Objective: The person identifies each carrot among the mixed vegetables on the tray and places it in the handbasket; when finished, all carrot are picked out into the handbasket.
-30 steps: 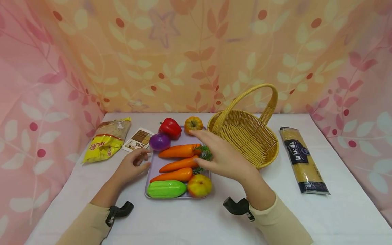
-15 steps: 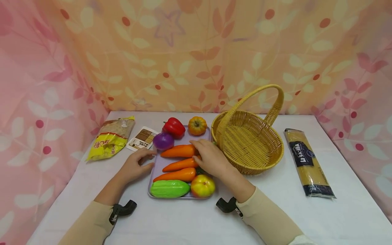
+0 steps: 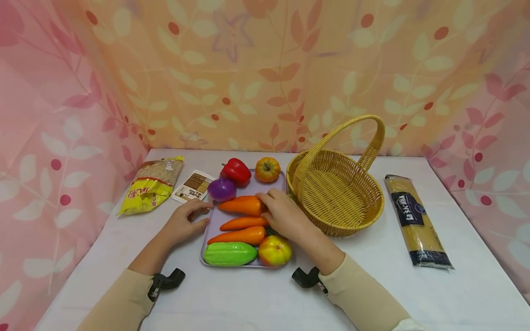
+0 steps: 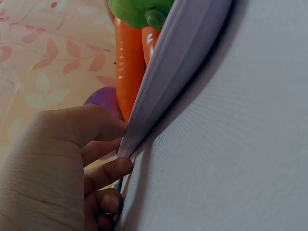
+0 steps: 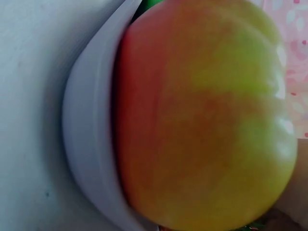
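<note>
My left hand [image 3: 182, 224] holds the left edge of a lilac tray [image 3: 257, 180]. In the left wrist view, the thumb and a fingertip meet the tray rim [image 4: 166, 72], other fingers curled outside. My right hand [image 3: 285, 215] grips the leafy end of the farthest carrot [image 3: 240, 205]; its greens are mostly hidden. Below lie a second carrot [image 3: 244, 223] and a third carrot [image 3: 238, 236]. A green ridged vegetable [image 3: 230, 254] and a red-yellow tomato-like fruit [image 3: 275, 251] are nearest me; that fruit [image 5: 207, 115] fills the right wrist view.
At the tray's far end are a purple round vegetable [image 3: 222, 189], red bell pepper [image 3: 236, 172] and small orange pumpkin [image 3: 267, 169]. A wicker basket [image 3: 337, 197] stands right of it, then a pasta pack [image 3: 418, 225]. Left are a yellow bag [image 3: 153, 186] and brown-white packet [image 3: 192, 186].
My right hand has come down from above the tray onto the farthest carrot's leafy end. The left hand has stayed at the tray edge. The whole head view has shifted slightly.
</note>
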### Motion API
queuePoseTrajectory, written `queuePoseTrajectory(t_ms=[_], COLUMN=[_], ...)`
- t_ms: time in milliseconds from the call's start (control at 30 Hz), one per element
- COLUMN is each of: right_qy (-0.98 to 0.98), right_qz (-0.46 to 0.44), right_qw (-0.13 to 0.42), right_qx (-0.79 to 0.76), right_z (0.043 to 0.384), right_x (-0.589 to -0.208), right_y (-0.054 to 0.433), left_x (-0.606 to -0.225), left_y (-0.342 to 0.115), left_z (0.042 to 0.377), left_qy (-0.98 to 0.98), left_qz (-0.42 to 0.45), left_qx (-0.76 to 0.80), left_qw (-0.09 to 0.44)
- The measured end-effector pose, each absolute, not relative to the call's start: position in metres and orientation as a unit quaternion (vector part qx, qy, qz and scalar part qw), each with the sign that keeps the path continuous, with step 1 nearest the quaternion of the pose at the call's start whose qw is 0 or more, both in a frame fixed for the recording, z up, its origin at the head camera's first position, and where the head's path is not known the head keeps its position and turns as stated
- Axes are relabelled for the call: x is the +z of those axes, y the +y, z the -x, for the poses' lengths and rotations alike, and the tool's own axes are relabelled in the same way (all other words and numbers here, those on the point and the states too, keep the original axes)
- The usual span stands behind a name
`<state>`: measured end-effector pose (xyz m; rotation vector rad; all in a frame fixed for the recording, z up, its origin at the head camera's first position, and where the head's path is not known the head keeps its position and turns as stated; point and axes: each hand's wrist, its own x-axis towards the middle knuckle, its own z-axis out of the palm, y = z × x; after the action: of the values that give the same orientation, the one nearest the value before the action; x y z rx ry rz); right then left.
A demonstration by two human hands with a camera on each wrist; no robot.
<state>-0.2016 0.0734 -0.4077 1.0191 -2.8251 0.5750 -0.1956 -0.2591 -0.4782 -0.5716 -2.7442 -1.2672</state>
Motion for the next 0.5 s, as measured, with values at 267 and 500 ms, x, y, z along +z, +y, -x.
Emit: queuePoseTrajectory(t_ms=[267,500], right_qy=[-0.910,-0.875], right_qz=[-0.350,-0.377], right_qw=[0.020,0.031], right_qx=[0.219,0.304], right_z=[0.184,0.154], right_x=[-0.383,-0.338], right_y=[0.076,0.096], left_x=[-0.480,-0.479], left_y=[-0.260,-0.260], left_z=[0.197,0.197], left_qy=[-0.892,-0.892], left_qz=[0.185,0.187], left_qx=[-0.410,-0.410], left_qw=[0.035,0.033])
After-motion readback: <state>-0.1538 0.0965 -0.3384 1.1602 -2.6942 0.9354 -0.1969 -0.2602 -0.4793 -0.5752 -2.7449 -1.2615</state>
